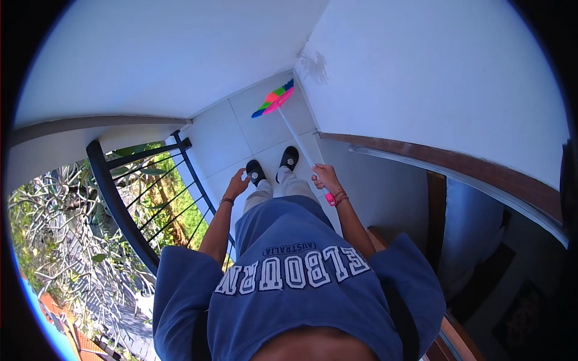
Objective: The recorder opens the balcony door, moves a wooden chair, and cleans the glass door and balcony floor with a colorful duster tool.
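My right hand (326, 177) is closed around the white handle of a broom (295, 135), near the handle's pink end cap. The broom's pink head, with blue, green and orange bristles, is at the far part of the tiled floor (214, 135), close to the corner of the walls. My left hand (238, 182) holds nothing; its fingers are apart and slightly curled, beside my left foot in a black clog (255, 172). My right foot wears a matching clog (289, 158).
A black metal railing (119, 203) runs along the left, with plants and ground outside it. White walls (429, 67) meet ahead, one bearing a grey mark (314, 67). On the right is a glass window or door with a wooden frame (388, 146).
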Action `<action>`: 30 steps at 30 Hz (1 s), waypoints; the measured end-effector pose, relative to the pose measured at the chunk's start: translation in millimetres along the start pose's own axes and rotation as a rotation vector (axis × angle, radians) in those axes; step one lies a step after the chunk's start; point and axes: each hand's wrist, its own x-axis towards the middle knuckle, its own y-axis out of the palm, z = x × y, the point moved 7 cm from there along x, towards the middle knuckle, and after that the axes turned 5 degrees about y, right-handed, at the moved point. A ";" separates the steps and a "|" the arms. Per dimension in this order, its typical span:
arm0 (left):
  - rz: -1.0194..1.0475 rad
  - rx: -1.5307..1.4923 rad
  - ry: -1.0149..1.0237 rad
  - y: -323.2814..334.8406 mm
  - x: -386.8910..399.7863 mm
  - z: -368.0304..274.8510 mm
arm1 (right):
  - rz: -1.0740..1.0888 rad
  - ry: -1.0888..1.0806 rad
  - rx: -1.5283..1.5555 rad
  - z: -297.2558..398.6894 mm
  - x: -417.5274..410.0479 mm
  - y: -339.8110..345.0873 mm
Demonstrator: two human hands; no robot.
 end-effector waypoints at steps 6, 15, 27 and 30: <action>-0.014 0.031 -0.044 -22.4 -19.2 12.4 | 0.030 0.030 0.225 44.8 105.0 19.6; 0.045 0.021 0.059 -6.4 -46.0 53.6 | 0.139 0.159 0.507 -72.6 85.9 28.7; 0.151 -0.142 0.037 -2.0 -7.0 77.2 | -0.130 0.028 0.047 -88.0 -66.8 39.2; 0.106 -0.047 0.130 -6.8 -9.7 84.0 | -0.038 -0.020 -0.125 -66.4 -66.7 56.8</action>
